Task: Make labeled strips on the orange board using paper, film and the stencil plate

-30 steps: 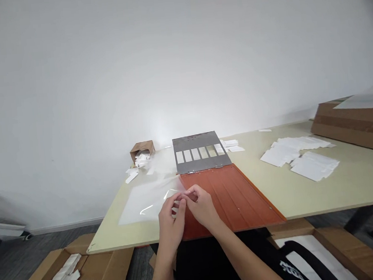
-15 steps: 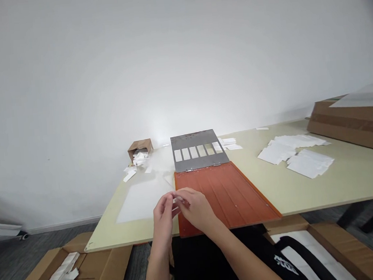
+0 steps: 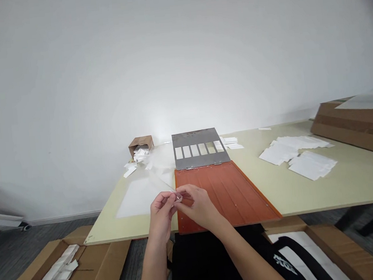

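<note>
Close together over the near left corner of the red-orange board (image 3: 224, 193), my two hands pinch a small clear plastic piece (image 3: 178, 197). My left hand (image 3: 162, 212) grips it between thumb and fingertips from the left. From the other side, my right hand (image 3: 197, 205) has thumb and fingers on it. Its exact shape is partly hidden by the fingers. Hinged to the board's far edge is a grey metal plate (image 3: 195, 162) with a row of rectangular windows, most showing white. A translucent white sheet (image 3: 134, 199) lies left of the board.
White paper pieces (image 3: 312, 164) lie spread on the pale table (image 3: 354, 188) at right, before a large cardboard box (image 3: 354, 121). A small carton (image 3: 141, 141) spills white slips at back left. Open boxes (image 3: 109, 268) with white strips stand below the table's front edge.
My fingers have shifted and turned a little, so the clear piece shows more between them. The camera view has moved slightly. Everything on the table stays in place.
</note>
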